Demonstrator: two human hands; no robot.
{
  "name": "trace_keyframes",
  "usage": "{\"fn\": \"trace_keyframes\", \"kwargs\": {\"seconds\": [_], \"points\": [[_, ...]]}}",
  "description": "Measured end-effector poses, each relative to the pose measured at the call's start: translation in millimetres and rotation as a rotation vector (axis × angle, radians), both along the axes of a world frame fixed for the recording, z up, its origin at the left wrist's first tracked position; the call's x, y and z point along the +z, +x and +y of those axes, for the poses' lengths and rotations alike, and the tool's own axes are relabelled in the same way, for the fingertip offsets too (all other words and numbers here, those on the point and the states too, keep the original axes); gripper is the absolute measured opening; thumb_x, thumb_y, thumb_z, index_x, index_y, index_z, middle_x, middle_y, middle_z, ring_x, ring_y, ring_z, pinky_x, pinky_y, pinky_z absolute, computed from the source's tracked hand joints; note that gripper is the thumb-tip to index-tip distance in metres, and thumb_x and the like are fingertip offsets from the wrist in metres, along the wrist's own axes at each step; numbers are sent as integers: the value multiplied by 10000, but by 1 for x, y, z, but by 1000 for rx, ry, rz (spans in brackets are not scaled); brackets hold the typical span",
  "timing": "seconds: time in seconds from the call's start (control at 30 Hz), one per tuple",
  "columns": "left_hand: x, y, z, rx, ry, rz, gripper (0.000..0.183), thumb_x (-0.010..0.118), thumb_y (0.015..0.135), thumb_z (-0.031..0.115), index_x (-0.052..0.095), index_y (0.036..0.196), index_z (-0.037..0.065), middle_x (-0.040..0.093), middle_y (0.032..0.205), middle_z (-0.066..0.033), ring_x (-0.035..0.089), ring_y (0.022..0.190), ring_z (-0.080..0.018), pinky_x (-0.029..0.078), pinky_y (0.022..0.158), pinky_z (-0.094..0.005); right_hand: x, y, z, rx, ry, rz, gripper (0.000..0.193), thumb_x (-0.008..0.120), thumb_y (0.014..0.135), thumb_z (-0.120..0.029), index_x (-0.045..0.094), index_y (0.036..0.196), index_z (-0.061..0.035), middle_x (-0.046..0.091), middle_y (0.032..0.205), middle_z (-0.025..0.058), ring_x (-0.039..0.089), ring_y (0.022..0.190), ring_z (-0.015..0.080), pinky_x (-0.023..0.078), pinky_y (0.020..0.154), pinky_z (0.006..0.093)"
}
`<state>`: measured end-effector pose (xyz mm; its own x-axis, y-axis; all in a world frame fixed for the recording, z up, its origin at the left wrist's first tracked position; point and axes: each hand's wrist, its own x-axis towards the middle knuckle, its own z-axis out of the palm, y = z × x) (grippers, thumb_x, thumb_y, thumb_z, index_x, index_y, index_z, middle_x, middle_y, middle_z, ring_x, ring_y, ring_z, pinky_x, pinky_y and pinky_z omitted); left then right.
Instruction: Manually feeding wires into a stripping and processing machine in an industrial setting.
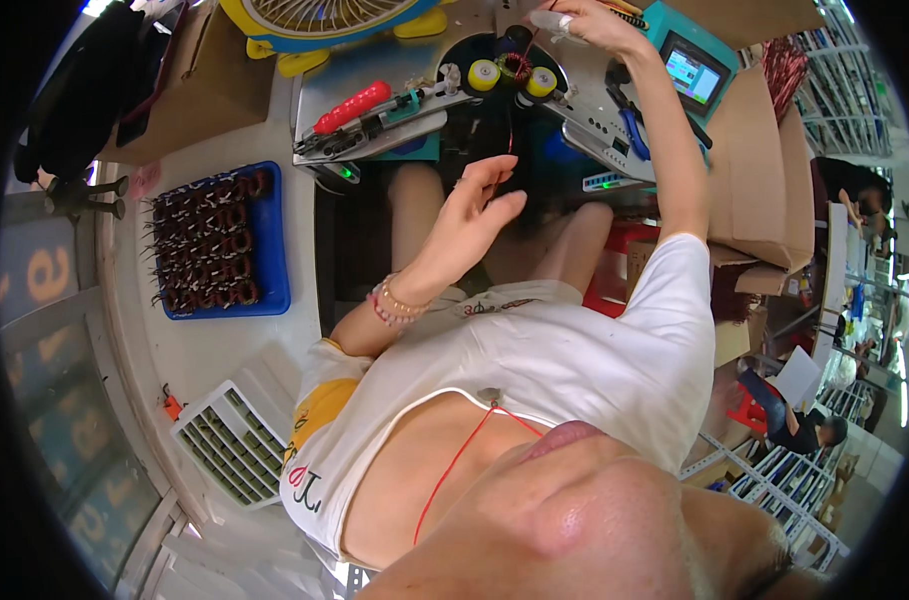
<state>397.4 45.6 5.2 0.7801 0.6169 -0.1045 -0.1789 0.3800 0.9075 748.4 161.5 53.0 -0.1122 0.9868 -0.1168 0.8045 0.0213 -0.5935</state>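
A ring-shaped coil wound with reddish wire sits between two yellow rollers on the winding machine. From the coil a thin reddish wire runs straight down to the fingertips of my left hand. That hand's fingers are bent around the wire's end, with the thumb standing apart. Beyond the coil, at the top edge, my right hand has its fingers closed by another thin wire length. White wrapping covers some of its fingers, and the frame edge partly cuts off its grip.
At left a blue tray holds rows of finished coils. A red-handled clamp lies left of the rollers; pliers lie right. A teal control box, a yellow-blue fan and cardboard boxes stand around.
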Motion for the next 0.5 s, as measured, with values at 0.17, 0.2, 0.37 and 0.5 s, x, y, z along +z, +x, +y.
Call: {"fn": "trace_keyframes", "kwargs": {"seconds": [0.17, 0.2, 0.37, 0.5], "points": [[-26, 5, -10, 103, 6, -71, 251, 565, 960, 47, 543, 1207, 7, 521, 1289, -71, 492, 1223, -147, 388, 1044, -276, -43, 34, 18, 1, 83, -45, 418, 562, 856, -122, 666, 1261, -126, 553, 1316, 90, 506, 1267, 277, 384, 1103, 374], [-30, 5, -8, 147, -35, -84, 210, 535, 973, 47, 552, 1178, 4, 563, 1269, -75, 521, 1221, -155, 410, 1029, -277, -48, 30, 25, 14, 82, -37, 418, 562, 856, -122, 666, 1261, -126, 553, 1316, 90, 506, 1267, 277, 384, 1103, 374], [-75, 2, 12, 206, -280, -91, 156, 512, 980, 45, 553, 1125, 9, 596, 1217, -109, 587, 1172, -209, 441, 1027, -308, 46, -66, 36, 153, -314, 139, 421, 667, 914, -317, 669, 1201, -9, 596, 1288, 168, 543, 1198, 227, 483, 928, 346], [-155, 44, 50, 248, 273, 157, 382, 561, 947, 90, 487, 1302, -29, 594, 1266, -162, 598, 1157, -263, 445, 1013, -352, 86, -1, 0, 222, -443, -4, 746, 634, 734, -141, 453, 1455, -71, 629, 1167, 126, 598, 977, 205, 506, 784, 328]]}}
